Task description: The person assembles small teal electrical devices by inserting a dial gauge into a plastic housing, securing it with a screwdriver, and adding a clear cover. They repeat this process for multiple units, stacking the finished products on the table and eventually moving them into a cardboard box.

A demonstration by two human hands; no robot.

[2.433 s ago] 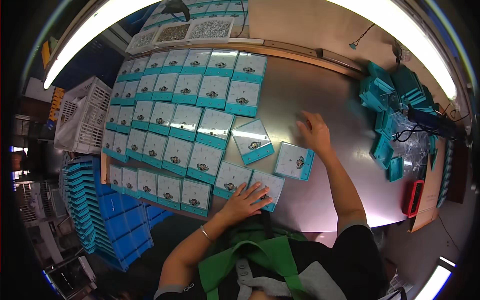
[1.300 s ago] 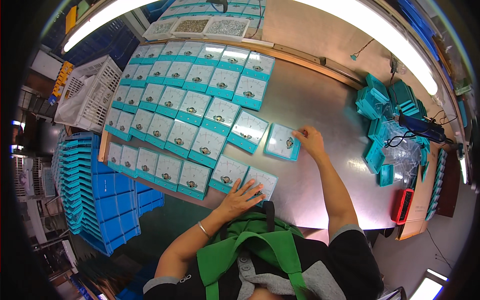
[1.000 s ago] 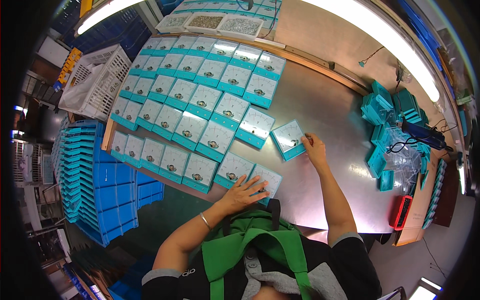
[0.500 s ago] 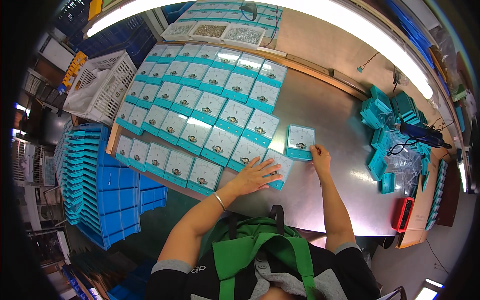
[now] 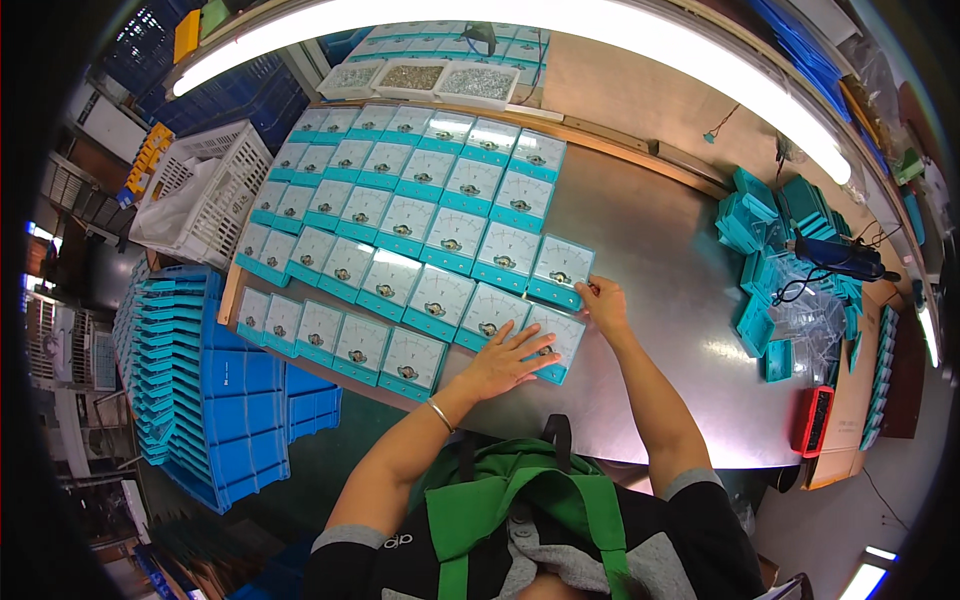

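Rows of panel meters (image 5: 440, 293), each with a white dial face and a teal base, lie side by side on the metal table. My right hand (image 5: 604, 305) pinches the right edge of one panel meter (image 5: 560, 264), which sits at the right end of its row against its neighbour. My left hand (image 5: 497, 366) is spread open, its fingers resting over another panel meter (image 5: 562, 335) at the right end of a row nearer to me. That hand partly covers this meter's dial.
White trays of small metal parts (image 5: 478, 84) stand behind the rows. At the right are piled teal housings (image 5: 752, 222), clear covers (image 5: 806, 318), a dark blue corded tool (image 5: 843, 260) and a red box (image 5: 812, 422). A blue crate (image 5: 238, 400) and white basket (image 5: 215, 190) stand left.
My right hand has moved left with the panel meter, closing the gap to the row beside it. My left hand stays spread on the nearer meter.
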